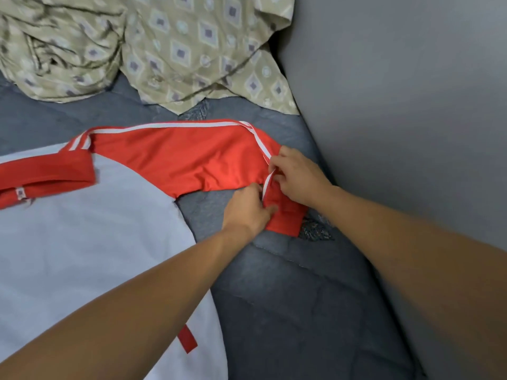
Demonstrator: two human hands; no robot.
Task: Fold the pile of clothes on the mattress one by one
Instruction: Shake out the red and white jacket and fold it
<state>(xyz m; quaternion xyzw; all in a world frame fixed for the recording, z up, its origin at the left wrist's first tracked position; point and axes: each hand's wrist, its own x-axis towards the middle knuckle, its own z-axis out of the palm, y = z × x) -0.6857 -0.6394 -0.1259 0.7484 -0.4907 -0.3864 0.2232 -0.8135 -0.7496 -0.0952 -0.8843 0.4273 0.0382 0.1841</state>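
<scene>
A crumpled olive patterned cloth [153, 50] lies at the top of the view, on the dark blue-grey mattress [288, 297], close to the sleeve's upper edge but apart from it. A plain grey wall [411, 105] borders the mattress on the right, just beside the sleeve end. Nothing lies over the sleeve itself.

The jersey [82, 242], with a white body and red trim, lies flat on the mattress at the left. Its red sleeve [186, 157] extends rightward from the shoulder, long axis roughly horizontal; near the wall it bends and its cuff [285, 223] points toward the bottom of the view. White stripes run along the sleeve's upper edge.

The left hand [247, 209] is closed in a grip on the red fabric just above the cuff. The right hand [296, 176] pinches the white stripe at the bend, fingers closed on it.

The jersey's body is cut off by the left and bottom edges. The red collar [46, 174] is partly out of view. A small label inside it is too blurred to read.
</scene>
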